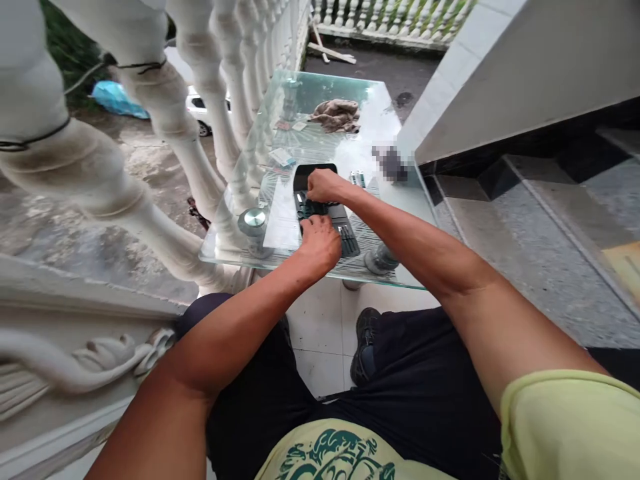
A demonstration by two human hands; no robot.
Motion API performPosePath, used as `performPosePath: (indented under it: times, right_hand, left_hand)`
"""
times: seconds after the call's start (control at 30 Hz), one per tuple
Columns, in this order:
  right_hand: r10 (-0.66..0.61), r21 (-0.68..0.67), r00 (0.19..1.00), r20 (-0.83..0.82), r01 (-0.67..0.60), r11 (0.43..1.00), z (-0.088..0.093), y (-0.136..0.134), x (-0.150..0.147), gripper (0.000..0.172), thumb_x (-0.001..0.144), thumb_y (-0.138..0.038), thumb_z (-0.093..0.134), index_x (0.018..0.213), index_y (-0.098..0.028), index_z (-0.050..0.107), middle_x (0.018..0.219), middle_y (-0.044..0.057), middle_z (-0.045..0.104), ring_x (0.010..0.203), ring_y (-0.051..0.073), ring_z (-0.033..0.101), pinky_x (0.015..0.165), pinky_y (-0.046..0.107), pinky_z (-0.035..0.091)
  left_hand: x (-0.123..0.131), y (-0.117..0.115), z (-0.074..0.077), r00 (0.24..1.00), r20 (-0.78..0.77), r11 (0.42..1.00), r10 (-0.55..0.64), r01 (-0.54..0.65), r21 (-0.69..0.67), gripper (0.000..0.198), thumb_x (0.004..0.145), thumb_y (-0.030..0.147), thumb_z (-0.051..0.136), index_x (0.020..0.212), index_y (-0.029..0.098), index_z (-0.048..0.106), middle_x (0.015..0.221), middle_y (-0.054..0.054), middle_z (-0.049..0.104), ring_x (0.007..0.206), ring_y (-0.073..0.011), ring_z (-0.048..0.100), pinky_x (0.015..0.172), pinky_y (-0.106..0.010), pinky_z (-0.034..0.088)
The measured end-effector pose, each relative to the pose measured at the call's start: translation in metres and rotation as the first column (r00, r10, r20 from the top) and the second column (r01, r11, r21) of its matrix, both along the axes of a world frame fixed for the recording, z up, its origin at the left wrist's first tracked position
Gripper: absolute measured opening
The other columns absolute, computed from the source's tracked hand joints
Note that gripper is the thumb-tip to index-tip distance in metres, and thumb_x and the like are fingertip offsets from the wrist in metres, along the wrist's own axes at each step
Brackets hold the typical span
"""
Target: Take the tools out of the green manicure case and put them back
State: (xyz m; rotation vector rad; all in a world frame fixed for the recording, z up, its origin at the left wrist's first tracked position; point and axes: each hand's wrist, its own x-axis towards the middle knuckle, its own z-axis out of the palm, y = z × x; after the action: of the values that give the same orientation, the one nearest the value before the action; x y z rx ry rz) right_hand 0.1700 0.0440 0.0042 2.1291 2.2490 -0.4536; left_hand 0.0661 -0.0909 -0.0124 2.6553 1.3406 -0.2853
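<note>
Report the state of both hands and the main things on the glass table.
Dark case: open, spread out.
Slim tools: lying in the case.
Right hand: fingers bent, over the case; grip hidden.
Left hand: fingers bent, at the case; grip hidden.
Cloth: crumpled.
Small pale items: lying side by side.
Pixelated thing: state unclear.

The head camera looks down at both hands (321, 241).

The left hand (321, 241) and right hand (325, 185) cover parts of the dark case (302, 181), while pixelation obscures an object (393, 165).
</note>
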Motion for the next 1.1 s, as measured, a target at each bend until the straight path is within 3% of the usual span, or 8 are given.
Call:
performPosePath:
  times: [0.1, 0.23, 0.33, 0.5, 0.6, 0.83, 1.1]
  right_hand:
    - [0.059, 0.002, 0.994, 0.094, -0.059, 0.998, -0.001, 0.004, 0.002, 0.020, 0.089, -0.018, 0.087, 0.106, -0.007, 0.090, 0.098, 0.019, 0.085, 0.103, 0.032, 0.081, 0.089, 0.034, 0.061]
    - [-0.029, -0.087, 0.999, -0.036, 0.026, 0.996, 0.000, 0.009, 0.014, 0.011, 0.089, -0.017, 0.091, 0.098, -0.013, 0.088, 0.084, 0.009, 0.081, 0.076, 0.021, 0.074, 0.074, 0.030, 0.060]
    - [-0.035, -0.105, 0.996, -0.084, 0.026, 0.994, 0.000, 0.013, 0.022, 0.015, 0.086, -0.015, 0.093, 0.100, -0.016, 0.088, 0.084, 0.005, 0.081, 0.071, 0.017, 0.072, 0.071, 0.027, 0.060]
    - [0.143, -0.100, 0.989, 0.037, -0.139, 0.985, -0.005, 0.016, 0.027, 0.015, 0.086, -0.016, 0.086, 0.100, -0.016, 0.090, 0.089, 0.007, 0.085, 0.080, 0.020, 0.078, 0.073, 0.026, 0.057]
    - [0.246, -0.003, 0.952, 0.181, -0.249, 0.968, -0.012, 0.013, 0.028, 0.017, 0.087, -0.014, 0.079, 0.100, -0.018, 0.090, 0.098, 0.011, 0.087, 0.094, 0.025, 0.082, 0.081, 0.029, 0.056]
    - [0.311, 0.042, 0.917, 0.248, -0.331, 0.943, -0.023, 0.004, 0.036, 0.023, 0.095, -0.011, 0.073, 0.110, -0.022, 0.087, 0.112, 0.017, 0.087, 0.115, 0.031, 0.081, 0.095, 0.037, 0.057]
    - [0.302, 0.054, 0.917, 0.260, -0.326, 0.944, -0.032, -0.006, 0.038, 0.023, 0.108, -0.015, 0.064, 0.121, -0.021, 0.081, 0.120, 0.020, 0.084, 0.119, 0.031, 0.079, 0.094, 0.040, 0.053]
  left_hand:
    - [-0.002, 0.002, -0.001, 1.000, 0.018, 1.000, -0.013, 0.013, -0.003, 0.051, 0.109, 0.018, 0.050, 0.152, 0.007, 0.075, 0.162, -0.026, 0.060, 0.145, -0.0401, 0.051, 0.123, -0.055, 0.037]
    - [-0.004, 0.002, -0.004, 0.999, 0.047, 1.000, -0.006, 0.004, 0.031, 0.058, 0.107, 0.017, 0.049, 0.159, -0.001, 0.067, 0.160, -0.030, 0.059, 0.145, -0.0407, 0.052, 0.123, -0.054, 0.037]
    - [-0.005, 0.001, -0.006, 0.999, 0.050, 0.998, -0.012, 0.009, 0.059, 0.057, 0.108, 0.018, 0.049, 0.159, -0.001, 0.067, 0.157, -0.030, 0.063, 0.142, -0.0409, 0.055, 0.121, -0.053, 0.039]
    - [-0.005, -0.002, -0.005, 0.999, 0.051, 0.996, -0.006, 0.002, 0.086, 0.056, 0.106, 0.019, 0.053, 0.155, -0.002, 0.070, 0.154, -0.033, 0.066, 0.142, -0.0451, 0.058, 0.121, -0.058, 0.041]
    - [0.000, -0.003, -0.006, 0.998, 0.054, 0.999, 0.017, -0.019, 0.044, 0.057, 0.105, 0.018, 0.055, 0.155, -0.005, 0.070, 0.153, -0.037, 0.064, 0.140, -0.0469, 0.062, 0.115, -0.057, 0.047]
    - [0.008, -0.002, -0.007, 0.998, 0.065, 1.000, -0.004, 0.002, 0.027, 0.059, 0.103, 0.019, 0.060, 0.156, -0.003, 0.073, 0.164, -0.041, 0.056, 0.153, -0.0591, 0.054, 0.118, -0.066, 0.052]
    - [0.006, -0.003, -0.004, 0.998, 0.066, 1.000, 0.000, 0.000, 0.003, 0.058, 0.105, 0.018, 0.057, 0.155, -0.005, 0.071, 0.164, -0.041, 0.056, 0.146, -0.0554, 0.060, 0.113, -0.059, 0.055]
